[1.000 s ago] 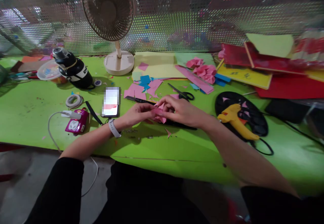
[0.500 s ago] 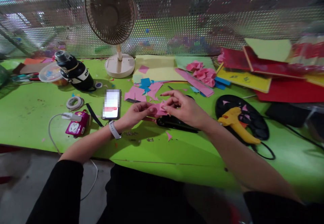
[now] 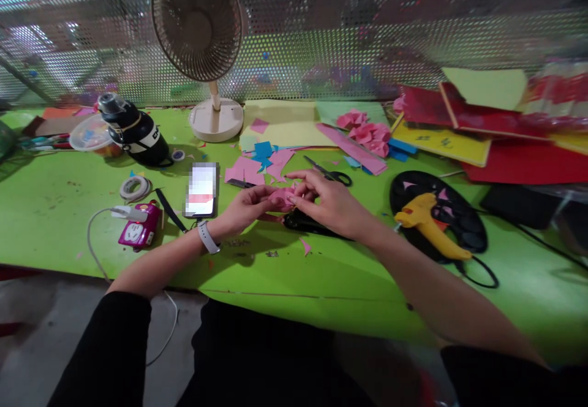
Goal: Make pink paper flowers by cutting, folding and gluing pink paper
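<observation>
Pink paper point(image 3: 282, 196) is what both hands are on right now, held just above the green table point(image 3: 275, 279). Left hand point(image 3: 250, 206) has its left edge pinched between thumb and fingers, and the right hand point(image 3: 324, 201) is nipping the other edge with the thumb, fingers curled; the folds themselves are too small to make out. Right under the hands there's a long black tool point(image 3: 312, 223), partly covered. Just past the fingers you get pink scraps point(image 3: 243, 170), a few blue scraps point(image 3: 263, 149) and black-handled scissors point(image 3: 340, 178). Left of the left hand sits a lit phone point(image 3: 202, 189), then a purple socket block point(image 3: 138, 230) and a roll of tape point(image 3: 143, 187) farther out. Over to the right hand's right, a yellow glue gun point(image 3: 429, 226) lies on a black tray point(image 3: 475, 230). Well beyond the hands: crumpled pink paper pieces point(image 3: 374, 134), a dark bottle point(image 3: 140, 134) and a fan point(image 3: 215, 122).
</observation>
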### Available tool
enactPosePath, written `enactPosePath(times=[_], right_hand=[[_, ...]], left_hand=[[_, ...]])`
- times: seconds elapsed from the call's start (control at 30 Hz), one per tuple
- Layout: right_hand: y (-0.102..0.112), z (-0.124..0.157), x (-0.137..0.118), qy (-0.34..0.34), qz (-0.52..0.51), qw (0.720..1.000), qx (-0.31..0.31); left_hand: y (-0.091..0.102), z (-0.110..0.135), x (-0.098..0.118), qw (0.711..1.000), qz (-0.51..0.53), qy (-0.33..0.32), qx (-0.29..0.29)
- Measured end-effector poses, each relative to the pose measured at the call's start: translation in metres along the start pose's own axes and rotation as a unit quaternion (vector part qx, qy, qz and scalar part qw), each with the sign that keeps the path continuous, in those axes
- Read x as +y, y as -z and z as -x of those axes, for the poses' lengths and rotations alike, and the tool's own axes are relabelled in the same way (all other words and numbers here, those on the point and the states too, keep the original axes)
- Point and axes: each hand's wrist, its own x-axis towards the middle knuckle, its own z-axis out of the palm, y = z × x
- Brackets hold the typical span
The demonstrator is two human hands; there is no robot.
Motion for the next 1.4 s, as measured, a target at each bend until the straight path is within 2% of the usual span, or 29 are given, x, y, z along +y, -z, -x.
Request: enactPosePath(times=[0.2,0.4,0.47,0.57,0.63,0.73,0.83,0.93,1.17,1.4], right_hand=[[0.000,-0.001,0.001,0.002,0.005,1.000,0.001],[-0.003,-0.002,0.002,0.001,0.008,1.000,0.001],[-0.003,-0.002,0.004,-0.001,0.022,1.000,0.021],[-0.003,-0.003,0.007,-0.006,0.051,0.995,0.085],[-0.003,-0.003,0.008,-0.014,0.047,0.994,0.101],[-0.002,-0.003,0.007,-0.038,-0.008,0.998,0.055],[-0.001,-0.002,0.006,-0.063,-0.080,0.995,0.017],[0.000,-0.002,0.006,-0.076,-0.122,0.990,0.008],[-0.002,-0.004,0.009,-0.074,-0.124,0.990,0.014],[-0.001,-0.005,0.009,-0.079,-0.106,0.991,0.019]], left_hand=[[0.000,0.000,0.001,1.000,0.000,0.017,0.016],[0.001,-0.001,0.000,1.000,0.003,0.007,0.011],[0.001,-0.001,0.000,1.000,0.006,0.001,0.012],[0.001,-0.001,0.000,1.000,0.000,-0.010,0.024],[0.000,0.000,0.000,0.999,-0.004,-0.022,0.029],[-0.001,0.001,0.003,0.999,-0.003,-0.028,0.025],[0.001,0.002,0.007,1.000,-0.020,0.001,0.021],[0.005,0.002,0.012,0.997,-0.060,0.034,0.023],[0.006,0.001,0.019,0.991,-0.126,0.039,0.038],[0.007,0.001,0.017,0.995,-0.094,0.020,0.022]])
